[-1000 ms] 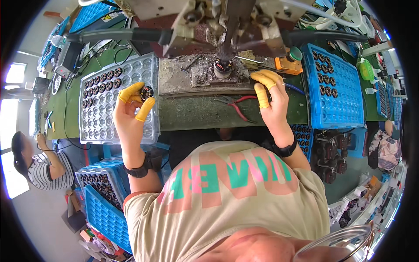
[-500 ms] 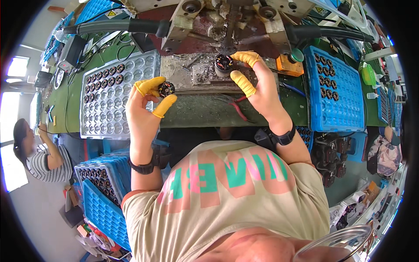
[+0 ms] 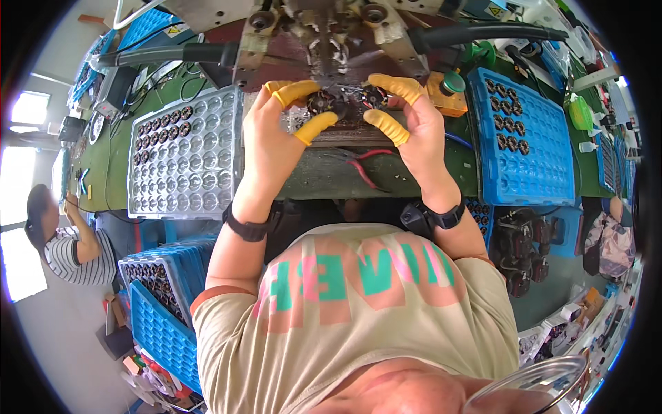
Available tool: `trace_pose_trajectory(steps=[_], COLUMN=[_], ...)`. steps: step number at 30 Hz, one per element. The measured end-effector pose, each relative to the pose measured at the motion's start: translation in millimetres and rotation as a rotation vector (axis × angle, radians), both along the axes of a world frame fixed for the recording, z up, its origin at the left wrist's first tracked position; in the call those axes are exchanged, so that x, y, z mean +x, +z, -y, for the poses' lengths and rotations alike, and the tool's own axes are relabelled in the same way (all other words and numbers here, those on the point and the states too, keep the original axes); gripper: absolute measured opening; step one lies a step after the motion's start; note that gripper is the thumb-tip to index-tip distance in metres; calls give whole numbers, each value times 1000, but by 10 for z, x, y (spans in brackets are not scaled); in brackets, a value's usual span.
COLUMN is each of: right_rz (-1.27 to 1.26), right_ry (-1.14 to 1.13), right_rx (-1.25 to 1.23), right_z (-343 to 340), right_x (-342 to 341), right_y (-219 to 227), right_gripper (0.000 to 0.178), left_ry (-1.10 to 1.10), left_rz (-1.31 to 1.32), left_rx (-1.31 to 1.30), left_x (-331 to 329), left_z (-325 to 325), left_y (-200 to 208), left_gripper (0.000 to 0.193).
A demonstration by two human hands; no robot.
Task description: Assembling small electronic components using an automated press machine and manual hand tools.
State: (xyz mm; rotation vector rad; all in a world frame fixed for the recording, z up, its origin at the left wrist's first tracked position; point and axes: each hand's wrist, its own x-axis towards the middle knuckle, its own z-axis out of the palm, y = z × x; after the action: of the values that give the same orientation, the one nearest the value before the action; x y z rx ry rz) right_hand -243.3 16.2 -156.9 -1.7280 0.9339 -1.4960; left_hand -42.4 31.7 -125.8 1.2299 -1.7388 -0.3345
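Observation:
My left hand (image 3: 271,141), with yellow finger cots on thumb and forefinger, pinches a small round black motor stator (image 3: 321,103) at the machine's work spot. Close to its right, my right hand (image 3: 422,127), in similar yellow cots, grips a second stator (image 3: 374,96) that shows bits of red. The two stators are a short gap apart, just in front of the machine head (image 3: 329,52). Between and beneath them the holder is mostly hidden by my fingers. Red-handled pliers (image 3: 362,169) lie on the bench edge below my hands.
A clear tray (image 3: 186,162) partly filled with stators lies at left, a blue tray (image 3: 531,155) with several more at right. An orange box (image 3: 445,100) with a green-topped jar stands beside the machine. Stacked trays (image 3: 158,303) sit lower left. Another person (image 3: 69,238) works at far left.
My left hand has carried its stator right and up to the machine's work spot. My right hand has drawn the other stator off the holder, slightly rightward. The view has shifted a little.

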Motion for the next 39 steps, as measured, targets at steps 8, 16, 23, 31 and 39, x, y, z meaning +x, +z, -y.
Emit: trace_pose_trajectory(steps=[8,16,23,31,39], right_rz=[316,-72,-495,-619,-251], right_ry=[88,-291,-520,-491,-154], right_rx=[130,-7,-292,-367,-53], right_z=[-146,-80,138,131,-316], right_x=[-388,-638,-813,-890,-1068], right_y=[-79,-10,-225,-322,158], right_gripper=[49,37,40,37,39], left_ry=[-55,-54,-58,290,525], left_rz=[-81,49,-98,332,666], left_rx=[222,182,139,356,426], left_x=[-24,-68,-33,973,2468], left_z=[195,178,102,-105,390], left_y=[-164,-93,-245,-126,-560], left_gripper=[42,41,49,28,30])
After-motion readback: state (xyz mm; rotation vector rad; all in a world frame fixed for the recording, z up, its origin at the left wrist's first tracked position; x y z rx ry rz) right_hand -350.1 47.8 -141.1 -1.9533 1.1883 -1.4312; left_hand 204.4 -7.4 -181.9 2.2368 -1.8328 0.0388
